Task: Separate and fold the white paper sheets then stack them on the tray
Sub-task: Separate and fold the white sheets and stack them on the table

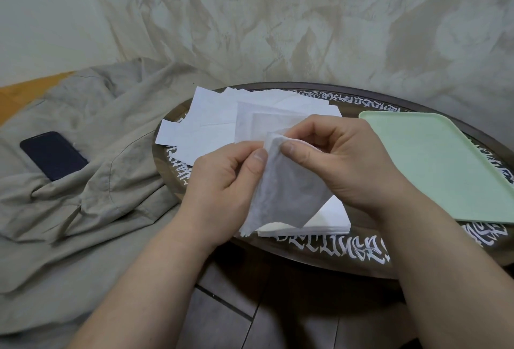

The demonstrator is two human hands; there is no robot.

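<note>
Both hands raised over the bench's near edge. Left hand [228, 179] and right hand [342, 159]: each grip pinches the top corner of one white sheet [289, 190], thumbs nearly touching. Loose sheets [211, 115] at the far-left edge. Green tray [445, 165] at the right edge, nothing in it.

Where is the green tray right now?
In the head view the green tray lies on the right of the round table, beside the right hand.
</note>
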